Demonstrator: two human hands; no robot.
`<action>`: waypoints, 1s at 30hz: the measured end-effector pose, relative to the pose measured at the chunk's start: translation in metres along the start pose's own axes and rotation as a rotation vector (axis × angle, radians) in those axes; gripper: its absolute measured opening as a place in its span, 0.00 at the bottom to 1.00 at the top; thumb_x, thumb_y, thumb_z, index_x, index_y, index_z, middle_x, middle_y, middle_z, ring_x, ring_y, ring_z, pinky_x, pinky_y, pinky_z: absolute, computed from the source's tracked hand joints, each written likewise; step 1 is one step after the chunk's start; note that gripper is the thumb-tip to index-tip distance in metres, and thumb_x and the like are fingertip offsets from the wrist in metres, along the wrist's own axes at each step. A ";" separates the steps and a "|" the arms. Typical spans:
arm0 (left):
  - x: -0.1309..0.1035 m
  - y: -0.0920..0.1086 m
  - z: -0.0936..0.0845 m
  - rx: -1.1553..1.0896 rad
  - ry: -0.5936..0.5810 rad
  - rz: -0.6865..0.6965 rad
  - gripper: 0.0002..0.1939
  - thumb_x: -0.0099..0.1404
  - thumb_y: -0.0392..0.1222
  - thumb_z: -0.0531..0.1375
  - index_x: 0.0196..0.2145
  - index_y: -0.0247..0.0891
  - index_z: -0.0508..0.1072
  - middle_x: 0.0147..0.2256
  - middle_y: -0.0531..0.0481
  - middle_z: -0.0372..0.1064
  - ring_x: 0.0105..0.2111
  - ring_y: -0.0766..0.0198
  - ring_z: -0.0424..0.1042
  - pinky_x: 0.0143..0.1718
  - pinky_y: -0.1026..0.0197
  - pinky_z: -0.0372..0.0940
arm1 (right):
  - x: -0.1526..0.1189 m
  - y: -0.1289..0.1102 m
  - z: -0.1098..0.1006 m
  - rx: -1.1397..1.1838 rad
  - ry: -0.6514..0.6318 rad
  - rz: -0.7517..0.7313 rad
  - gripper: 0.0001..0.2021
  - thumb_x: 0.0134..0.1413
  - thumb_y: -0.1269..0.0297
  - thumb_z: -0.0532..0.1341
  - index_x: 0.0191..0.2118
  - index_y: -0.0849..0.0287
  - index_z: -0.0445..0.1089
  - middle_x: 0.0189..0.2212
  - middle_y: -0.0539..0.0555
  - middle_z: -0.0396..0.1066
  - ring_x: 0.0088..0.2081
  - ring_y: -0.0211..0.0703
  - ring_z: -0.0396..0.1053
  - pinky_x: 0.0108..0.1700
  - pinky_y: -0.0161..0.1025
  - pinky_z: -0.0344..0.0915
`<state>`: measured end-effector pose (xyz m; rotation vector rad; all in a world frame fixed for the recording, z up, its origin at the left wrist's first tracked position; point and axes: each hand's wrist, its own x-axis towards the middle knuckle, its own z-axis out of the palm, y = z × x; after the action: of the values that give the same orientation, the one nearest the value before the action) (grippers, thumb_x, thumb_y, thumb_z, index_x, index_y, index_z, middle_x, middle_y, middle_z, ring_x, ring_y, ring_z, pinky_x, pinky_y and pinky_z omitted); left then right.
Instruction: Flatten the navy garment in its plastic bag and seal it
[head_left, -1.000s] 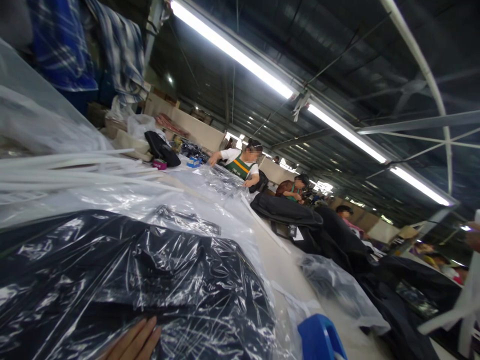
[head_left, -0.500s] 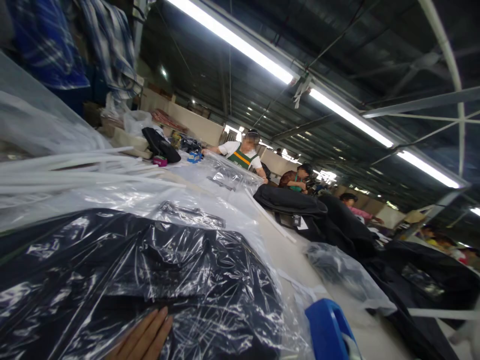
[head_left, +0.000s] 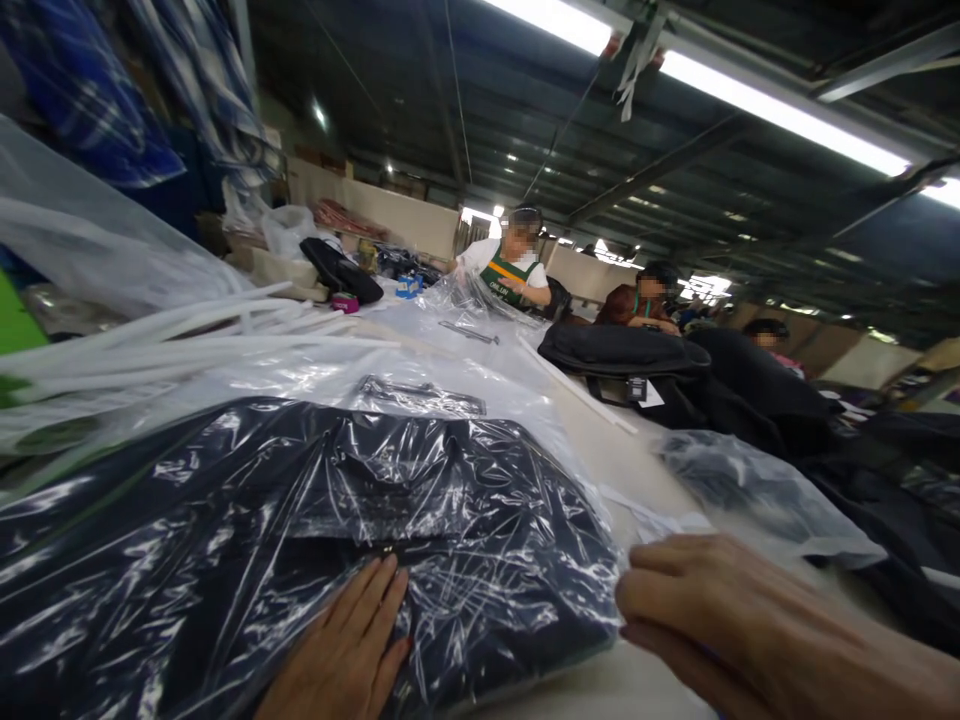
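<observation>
Many bagged garments (head_left: pixel 315 520), long table (head_left: pixel 600 450)

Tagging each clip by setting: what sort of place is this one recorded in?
Most likely a garment factory's packing line. A dark folded garment in a clear plastic bag lies under the left hand, more black garments are stacked along the long worktable, and seated co-workers work under strip lights.

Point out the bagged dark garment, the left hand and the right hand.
bagged dark garment (head_left: pixel 300 520): head view, middle of the plastic-covered cloth.
left hand (head_left: pixel 345 650): head view, back of the hand.
right hand (head_left: pixel 720 610): head view, back of the hand.
</observation>
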<state>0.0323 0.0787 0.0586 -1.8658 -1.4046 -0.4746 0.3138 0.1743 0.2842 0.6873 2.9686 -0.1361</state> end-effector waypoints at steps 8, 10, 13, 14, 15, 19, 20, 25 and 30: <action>-0.001 0.001 -0.001 -0.015 -0.020 -0.009 0.21 0.69 0.47 0.47 0.51 0.34 0.71 0.53 0.44 0.69 0.54 0.58 0.66 0.52 0.58 0.60 | 0.018 0.038 0.013 -0.088 -0.237 0.165 0.12 0.64 0.69 0.48 0.30 0.58 0.62 0.29 0.51 0.67 0.31 0.42 0.65 0.33 0.39 0.52; -0.001 0.001 0.000 -0.007 -0.023 0.001 0.21 0.68 0.46 0.47 0.51 0.33 0.71 0.53 0.44 0.70 0.53 0.58 0.67 0.51 0.58 0.60 | 0.022 0.043 0.014 -0.072 -0.255 0.151 0.11 0.63 0.69 0.50 0.29 0.58 0.63 0.28 0.51 0.67 0.31 0.41 0.65 0.33 0.38 0.52; 0.000 0.001 0.003 0.002 -0.030 0.013 0.21 0.67 0.46 0.48 0.50 0.33 0.71 0.51 0.44 0.71 0.51 0.59 0.69 0.50 0.58 0.60 | 0.036 0.052 0.019 -0.078 -0.280 0.125 0.09 0.61 0.68 0.53 0.29 0.58 0.65 0.27 0.50 0.68 0.30 0.39 0.67 0.32 0.37 0.51; 0.000 0.000 0.004 0.000 -0.028 0.011 0.21 0.67 0.46 0.48 0.50 0.33 0.71 0.51 0.44 0.72 0.50 0.59 0.69 0.49 0.58 0.60 | 0.043 0.056 0.023 -0.088 -0.287 0.108 0.09 0.60 0.69 0.54 0.28 0.59 0.66 0.27 0.50 0.69 0.30 0.39 0.67 0.31 0.37 0.51; 0.000 0.000 0.004 -0.004 -0.033 0.005 0.21 0.66 0.46 0.48 0.49 0.33 0.71 0.50 0.44 0.72 0.50 0.60 0.70 0.49 0.59 0.60 | 0.051 0.061 0.027 -0.107 -0.295 0.095 0.08 0.59 0.70 0.55 0.28 0.59 0.66 0.27 0.51 0.70 0.30 0.39 0.68 0.31 0.37 0.51; 0.001 -0.003 0.008 -0.040 0.000 -0.002 0.20 0.65 0.45 0.50 0.48 0.34 0.72 0.48 0.45 0.73 0.48 0.61 0.70 0.48 0.59 0.59 | 0.076 0.079 0.048 -0.179 -0.344 0.096 0.07 0.56 0.70 0.56 0.30 0.60 0.70 0.29 0.54 0.72 0.32 0.42 0.70 0.31 0.38 0.51; 0.001 -0.003 0.009 -0.050 0.012 0.000 0.20 0.65 0.45 0.50 0.48 0.34 0.72 0.48 0.44 0.73 0.47 0.61 0.70 0.48 0.59 0.59 | 0.080 0.083 0.052 -0.180 -0.355 0.102 0.07 0.56 0.70 0.56 0.30 0.60 0.71 0.29 0.55 0.73 0.33 0.44 0.71 0.32 0.39 0.51; -0.005 -0.004 0.015 -0.093 0.021 0.012 0.19 0.64 0.44 0.51 0.47 0.34 0.72 0.46 0.44 0.74 0.47 0.59 0.69 0.48 0.60 0.58 | 0.089 0.090 0.062 -0.117 -0.391 0.114 0.05 0.55 0.69 0.59 0.32 0.59 0.73 0.30 0.54 0.74 0.35 0.45 0.72 0.33 0.38 0.54; -0.006 -0.004 0.018 -0.123 0.031 0.015 0.18 0.62 0.43 0.52 0.46 0.33 0.73 0.45 0.44 0.74 0.46 0.59 0.69 0.47 0.59 0.59 | 0.095 0.099 0.068 -0.012 -0.389 0.197 0.04 0.52 0.68 0.62 0.31 0.57 0.75 0.28 0.52 0.74 0.32 0.43 0.71 0.31 0.36 0.55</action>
<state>0.0241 0.0889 0.0442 -1.9568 -1.3667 -0.5915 0.2774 0.2967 0.2002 0.8379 2.5172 -0.2096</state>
